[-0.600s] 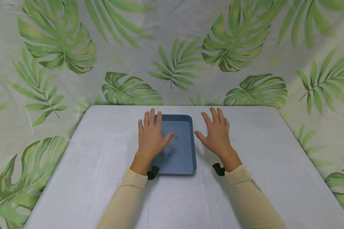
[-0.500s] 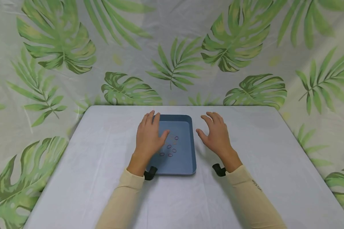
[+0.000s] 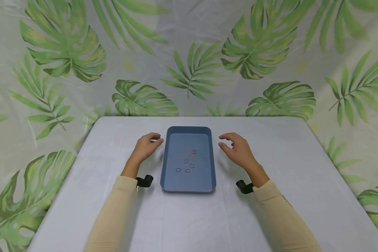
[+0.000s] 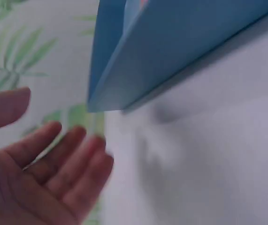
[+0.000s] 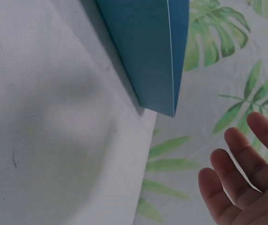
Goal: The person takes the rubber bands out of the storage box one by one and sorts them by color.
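Note:
A blue rectangular tray lies at the middle of the table. On its floor are several small thin dark-red loops and a few faint tan ones, like small rubber bands. My left hand hovers just left of the tray, apart from it. Its fingers are loosely bent and hold nothing; the left wrist view shows the bare palm below the tray's side wall. On the other side, my right hand is apart from the tray, with relaxed fingers and nothing in them.
A white cloth covers the table. Behind and beside it hangs a pale curtain with green leaf prints. Each wrist carries a small black camera mount near the sleeve cuff.
My left hand has moved left and toward me, off from over the tray, so the tray's left side shows. My right hand has drawn back slightly, its fingers more bent.

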Demonstrator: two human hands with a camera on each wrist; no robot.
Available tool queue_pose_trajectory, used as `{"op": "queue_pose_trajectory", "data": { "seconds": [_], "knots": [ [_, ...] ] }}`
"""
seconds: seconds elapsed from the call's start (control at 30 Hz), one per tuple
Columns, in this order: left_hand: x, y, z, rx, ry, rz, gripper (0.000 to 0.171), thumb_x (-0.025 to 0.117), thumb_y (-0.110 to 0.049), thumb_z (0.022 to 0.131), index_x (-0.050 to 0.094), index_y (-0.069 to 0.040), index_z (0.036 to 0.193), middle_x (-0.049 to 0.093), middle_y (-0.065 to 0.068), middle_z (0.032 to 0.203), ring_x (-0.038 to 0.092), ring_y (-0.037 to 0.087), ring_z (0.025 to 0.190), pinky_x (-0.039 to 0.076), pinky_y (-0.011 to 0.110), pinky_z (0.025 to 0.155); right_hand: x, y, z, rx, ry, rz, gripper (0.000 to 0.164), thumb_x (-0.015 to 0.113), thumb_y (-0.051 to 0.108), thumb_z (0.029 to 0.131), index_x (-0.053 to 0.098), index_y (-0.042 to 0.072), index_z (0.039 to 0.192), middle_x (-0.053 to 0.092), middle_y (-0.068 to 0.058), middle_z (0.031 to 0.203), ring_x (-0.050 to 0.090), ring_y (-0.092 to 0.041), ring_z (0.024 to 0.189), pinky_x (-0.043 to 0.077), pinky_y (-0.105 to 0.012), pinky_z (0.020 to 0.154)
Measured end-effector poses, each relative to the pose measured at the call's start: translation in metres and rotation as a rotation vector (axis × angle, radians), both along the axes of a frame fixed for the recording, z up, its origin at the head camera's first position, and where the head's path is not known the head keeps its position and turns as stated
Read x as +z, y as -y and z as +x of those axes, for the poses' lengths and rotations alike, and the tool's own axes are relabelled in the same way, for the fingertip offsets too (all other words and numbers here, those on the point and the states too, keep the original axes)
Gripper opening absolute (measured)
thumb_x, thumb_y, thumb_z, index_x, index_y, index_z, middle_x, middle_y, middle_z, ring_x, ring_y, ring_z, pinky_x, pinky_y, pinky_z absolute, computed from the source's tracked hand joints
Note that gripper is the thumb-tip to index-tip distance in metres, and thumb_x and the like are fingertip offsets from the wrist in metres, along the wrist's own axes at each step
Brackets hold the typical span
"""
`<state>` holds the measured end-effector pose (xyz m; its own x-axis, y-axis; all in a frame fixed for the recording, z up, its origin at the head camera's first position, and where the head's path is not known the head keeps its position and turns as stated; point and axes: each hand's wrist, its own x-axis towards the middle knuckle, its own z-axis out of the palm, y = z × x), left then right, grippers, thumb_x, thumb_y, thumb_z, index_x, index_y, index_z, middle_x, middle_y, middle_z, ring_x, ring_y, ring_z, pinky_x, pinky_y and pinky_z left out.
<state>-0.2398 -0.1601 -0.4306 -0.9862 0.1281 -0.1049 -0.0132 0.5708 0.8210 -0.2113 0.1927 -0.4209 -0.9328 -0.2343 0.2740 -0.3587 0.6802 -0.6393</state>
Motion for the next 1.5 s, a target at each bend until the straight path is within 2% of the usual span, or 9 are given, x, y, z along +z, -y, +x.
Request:
{"op": "queue_pose_trajectory", "data": {
  "seconds": [0.13,0.2,0.3,0.4,0.53,0.7,0.97,1.27,1.5],
  "knots": [
    [-0.015,0.002,-0.014,0.052,0.188,0.274,0.049,0.055,-0.028,0.103,0.05,0.0,0.143,0.055,0.022,0.141,0.061,0.035,0.124,0.055,0.043,0.105,0.0,-0.004,-0.004,0.016,0.085,-0.019,0.031,0.062,0.018,0.098,0.065,0.003,0.125,0.063,-0.018,0.13,0.058,-0.036,0.119,0.055,-0.054,0.095],
    [-0.022,0.001,-0.018,0.089,0.228,0.34,0.047,0.056,-0.025,0.102,0.052,0.002,0.14,0.057,0.023,0.14,0.067,0.03,0.115,0.057,0.04,0.102,0.001,-0.006,-0.006,0.028,0.111,-0.002,0.032,0.061,0.02,0.099,0.064,0.003,0.127,0.062,-0.018,0.131,0.058,-0.036,0.121,0.054,-0.054,0.097],
    [-0.033,-0.002,-0.023,0.115,0.249,0.388,0.043,0.058,-0.023,0.101,0.056,0.003,0.135,0.06,0.024,0.136,0.071,0.017,0.096,0.06,0.033,0.094,0.003,-0.008,-0.01,0.034,0.117,0.028,0.032,0.06,0.02,0.1,0.064,0.004,0.128,0.062,-0.018,0.132,0.058,-0.037,0.122,0.054,-0.055,0.098],
    [-0.039,-0.006,-0.023,0.104,0.262,0.401,0.043,0.059,-0.023,0.1,0.057,0.002,0.135,0.06,0.025,0.135,0.07,0.011,0.087,0.062,0.029,0.087,0.002,-0.009,-0.013,0.028,0.122,0.037,0.032,0.06,0.02,0.1,0.064,0.005,0.128,0.062,-0.018,0.132,0.058,-0.038,0.122,0.054,-0.055,0.098],
    [-0.041,-0.01,-0.021,0.101,0.273,0.384,0.045,0.06,-0.024,0.1,0.055,-0.002,0.139,0.059,0.023,0.137,0.07,0.016,0.094,0.062,0.03,0.085,-0.002,-0.01,-0.013,0.025,0.15,0.059,0.036,0.06,0.022,0.1,0.062,0.004,0.13,0.062,-0.019,0.132,0.058,-0.038,0.122,0.053,-0.055,0.099],
    [-0.044,-0.012,-0.019,0.13,0.285,0.37,0.046,0.061,-0.024,0.1,0.056,-0.004,0.14,0.06,0.021,0.137,0.068,0.02,0.102,0.062,0.028,0.085,-0.005,-0.012,-0.015,0.029,0.183,0.078,0.039,0.059,0.022,0.1,0.058,0.002,0.134,0.061,-0.021,0.133,0.059,-0.039,0.121,0.052,-0.057,0.099],
    [-0.05,-0.015,-0.02,0.184,0.258,0.405,0.042,0.062,-0.02,0.098,0.06,0.0,0.135,0.063,0.024,0.13,0.067,0.012,0.091,0.062,0.025,0.079,0.002,-0.017,-0.031,0.037,0.241,0.077,0.039,0.057,0.024,0.101,0.058,0.003,0.134,0.061,-0.019,0.135,0.058,-0.038,0.123,0.051,-0.057,0.101],
    [-0.058,-0.013,-0.02,0.207,0.256,0.42,0.042,0.063,-0.024,0.098,0.061,-0.002,0.134,0.063,0.022,0.133,0.066,0.018,0.105,0.061,0.027,0.09,0.009,0.005,-0.047,0.117,0.159,0.145,0.034,0.062,0.014,0.096,0.064,0.001,0.127,0.064,-0.019,0.13,0.059,-0.039,0.119,0.051,-0.053,0.102],
    [-0.061,-0.011,-0.019,0.199,0.237,0.428,0.041,0.064,-0.025,0.098,0.063,-0.002,0.132,0.063,0.021,0.133,0.066,0.017,0.108,0.059,0.03,0.096,0.011,0.034,-0.063,0.188,0.186,0.149,0.028,0.063,0.011,0.095,0.068,0.001,0.121,0.068,-0.017,0.124,0.063,-0.033,0.113,0.054,-0.049,0.098]
  ]
}}
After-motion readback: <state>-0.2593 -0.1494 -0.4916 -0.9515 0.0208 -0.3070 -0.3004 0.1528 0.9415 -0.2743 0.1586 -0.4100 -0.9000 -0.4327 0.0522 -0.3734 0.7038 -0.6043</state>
